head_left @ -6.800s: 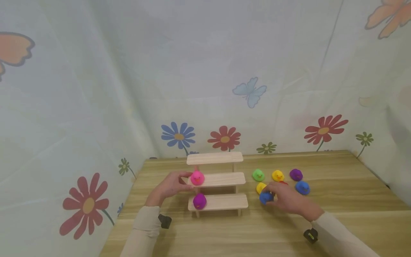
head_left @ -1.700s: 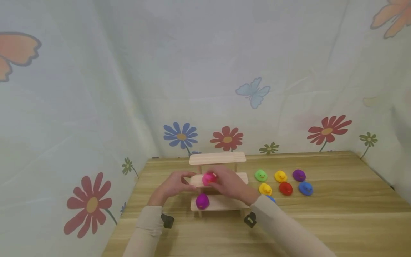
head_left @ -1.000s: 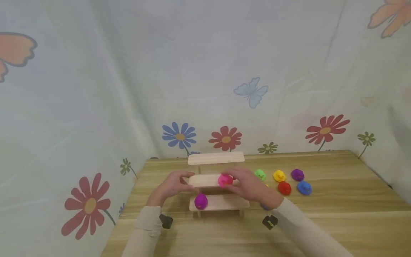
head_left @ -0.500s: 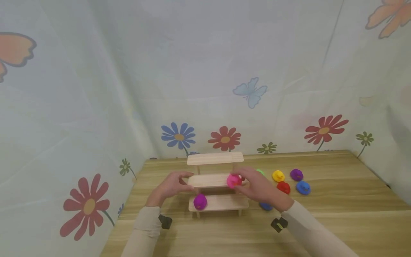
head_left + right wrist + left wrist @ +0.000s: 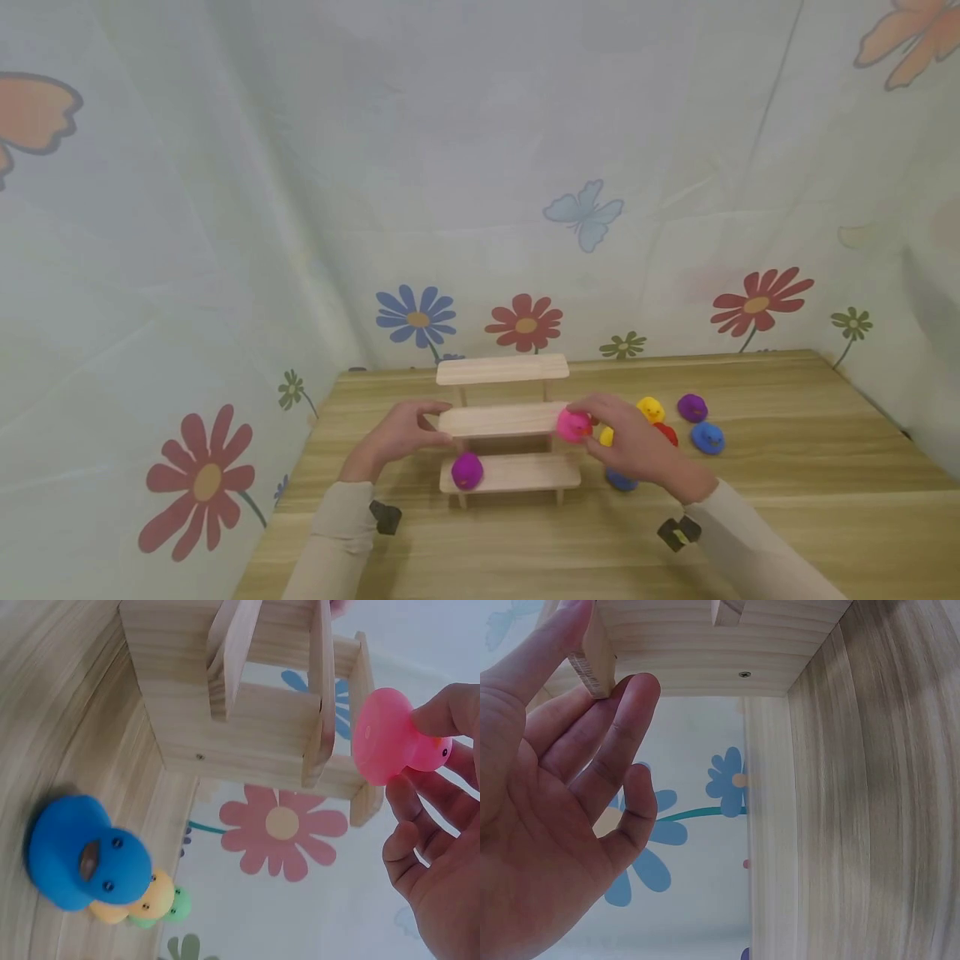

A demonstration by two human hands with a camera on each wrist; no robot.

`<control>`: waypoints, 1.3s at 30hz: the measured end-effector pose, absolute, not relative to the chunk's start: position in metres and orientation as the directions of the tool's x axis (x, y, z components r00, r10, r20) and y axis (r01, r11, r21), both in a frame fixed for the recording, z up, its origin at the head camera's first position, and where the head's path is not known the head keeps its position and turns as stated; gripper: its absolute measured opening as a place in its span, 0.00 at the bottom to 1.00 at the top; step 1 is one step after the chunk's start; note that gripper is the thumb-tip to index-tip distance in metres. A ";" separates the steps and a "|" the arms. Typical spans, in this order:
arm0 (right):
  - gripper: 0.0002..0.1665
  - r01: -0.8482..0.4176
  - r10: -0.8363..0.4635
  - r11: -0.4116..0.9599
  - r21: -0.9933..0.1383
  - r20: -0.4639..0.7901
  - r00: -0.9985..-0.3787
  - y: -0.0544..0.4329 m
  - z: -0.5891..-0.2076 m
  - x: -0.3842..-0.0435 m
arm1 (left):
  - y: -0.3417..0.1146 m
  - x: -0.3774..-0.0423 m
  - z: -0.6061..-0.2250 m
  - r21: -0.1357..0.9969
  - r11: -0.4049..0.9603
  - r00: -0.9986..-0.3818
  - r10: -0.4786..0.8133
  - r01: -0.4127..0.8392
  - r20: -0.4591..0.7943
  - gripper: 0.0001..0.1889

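A wooden three-step shelf stands on the table. My left hand grips the left end of its middle step; in the left wrist view the thumb and fingers lie on either side of the board. My right hand pinches a pink rubber duck at the right end of the middle step. The right wrist view has the pink duck between thumb and fingers, its flat base towards the shelf. On the left end of the bottom step sits a purple duck.
Right of the shelf, on the table, are yellow, purple, red and blue ducks. Another blue duck lies nearer. A green duck shows only in the right wrist view. A flowered cloth hangs behind.
The right hand left a blue duck on the table, took the pink duck from the middle step's left end and moved it rightward to the right end. The left hand stays put.
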State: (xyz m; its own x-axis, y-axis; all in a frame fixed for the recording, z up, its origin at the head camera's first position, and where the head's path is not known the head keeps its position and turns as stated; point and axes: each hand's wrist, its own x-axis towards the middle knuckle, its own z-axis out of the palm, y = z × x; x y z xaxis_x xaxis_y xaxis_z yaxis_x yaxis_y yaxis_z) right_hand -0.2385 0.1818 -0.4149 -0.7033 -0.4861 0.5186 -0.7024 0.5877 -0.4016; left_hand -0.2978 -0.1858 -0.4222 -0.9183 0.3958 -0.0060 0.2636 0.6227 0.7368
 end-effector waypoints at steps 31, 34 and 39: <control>0.25 -0.619 -0.402 0.685 -0.385 0.510 -0.761 0.248 -0.461 -0.230 | -0.186 -0.299 -0.426 0.757 0.601 -0.913 0.407 0.257 -0.013 0.31; 0.25 -0.619 -0.400 0.687 -0.381 0.513 -0.759 0.255 -0.465 -0.229 | -0.186 -0.299 -0.426 0.756 0.604 -0.916 0.401 0.254 -0.012 0.30; 0.24 -0.590 -0.385 0.706 -0.393 0.487 -0.784 0.263 -0.469 -0.227 | -0.187 -0.299 -0.425 0.754 0.607 -0.919 0.395 0.252 -0.010 0.30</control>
State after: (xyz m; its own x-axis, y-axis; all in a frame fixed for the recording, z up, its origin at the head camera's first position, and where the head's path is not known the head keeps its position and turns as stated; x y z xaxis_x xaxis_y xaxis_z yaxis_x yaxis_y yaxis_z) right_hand -0.2269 0.2633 -0.4688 -0.7845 -0.3846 0.4865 -0.5895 0.7059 -0.3926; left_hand -0.2994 -0.1867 -0.4250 -0.9187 0.3948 -0.0100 0.2525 0.6066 0.7538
